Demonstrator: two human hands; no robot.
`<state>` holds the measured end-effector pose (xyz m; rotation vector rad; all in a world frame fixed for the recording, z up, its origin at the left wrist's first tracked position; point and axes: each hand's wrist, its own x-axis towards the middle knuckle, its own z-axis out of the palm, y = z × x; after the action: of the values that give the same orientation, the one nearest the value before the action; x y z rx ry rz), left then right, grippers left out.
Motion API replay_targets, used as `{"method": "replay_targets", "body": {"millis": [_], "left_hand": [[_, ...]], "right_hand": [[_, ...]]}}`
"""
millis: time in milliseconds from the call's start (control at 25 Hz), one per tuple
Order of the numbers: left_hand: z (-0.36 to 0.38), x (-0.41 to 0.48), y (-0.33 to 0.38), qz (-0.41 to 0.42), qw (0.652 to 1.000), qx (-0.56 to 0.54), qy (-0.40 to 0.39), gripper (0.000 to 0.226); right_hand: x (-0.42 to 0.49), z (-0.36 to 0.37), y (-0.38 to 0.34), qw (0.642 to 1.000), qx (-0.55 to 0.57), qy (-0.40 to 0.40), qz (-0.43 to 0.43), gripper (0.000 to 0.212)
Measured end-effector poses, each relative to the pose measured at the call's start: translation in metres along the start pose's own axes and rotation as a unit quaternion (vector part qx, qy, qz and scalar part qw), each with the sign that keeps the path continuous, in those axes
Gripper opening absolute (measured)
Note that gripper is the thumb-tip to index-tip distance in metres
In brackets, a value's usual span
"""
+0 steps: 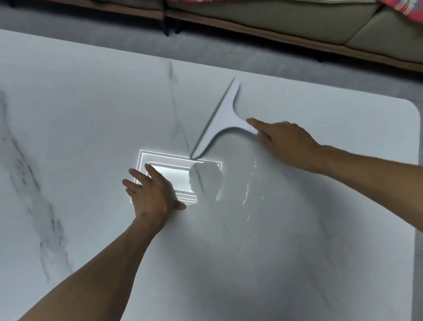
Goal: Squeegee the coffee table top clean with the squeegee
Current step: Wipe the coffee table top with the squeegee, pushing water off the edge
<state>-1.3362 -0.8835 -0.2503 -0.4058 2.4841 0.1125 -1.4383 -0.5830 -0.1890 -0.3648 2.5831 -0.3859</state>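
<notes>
Squeegee (222, 118): white, blade on coffee table (68, 118), centre-right of frame.
Right hand (286, 142): gripping squeegee handle, forefinger extended.
Left hand (152, 193): flat, fingers spread, lower centre.

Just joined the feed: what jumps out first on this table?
A white squeegee lies on the marble table top, with the right hand on its handle. The left hand is pressed flat over a bright rectangular light reflection. Water streaks glisten between the hands.

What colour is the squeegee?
White, with a dark blade edge; the squeegee shows clearly in the head view.
</notes>
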Motion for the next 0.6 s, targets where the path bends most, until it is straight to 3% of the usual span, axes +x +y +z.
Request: {"method": "replay_targets", "body": {"millis": [200, 280, 440, 600], "left_hand": [[-0.003, -0.003, 0.001, -0.015, 1.000, -0.008, -0.017, 0.143], [-0.003, -0.004, 0.001, -0.017, 1.000, -0.025, -0.006, 0.141], [-0.001, -0.006, 0.033, 0.026, 0.998, -0.038, 0.048, 0.148], [0.004, 0.004, 0.057, 0.013, 0.998, -0.059, 0.025, 0.154]], "right_hand": [[-0.090, -0.023, 0.060, 0.993, -0.084, -0.064, 0.051, 0.047], [-0.094, -0.040, 0.067, 0.993, -0.096, -0.046, 0.056, 0.045], [-0.021, -0.068, 0.046, 0.993, 0.034, 0.075, 0.087, 0.040], [0.050, -0.061, 0.016, 0.960, 0.184, 0.098, 0.189, 0.035]]}}
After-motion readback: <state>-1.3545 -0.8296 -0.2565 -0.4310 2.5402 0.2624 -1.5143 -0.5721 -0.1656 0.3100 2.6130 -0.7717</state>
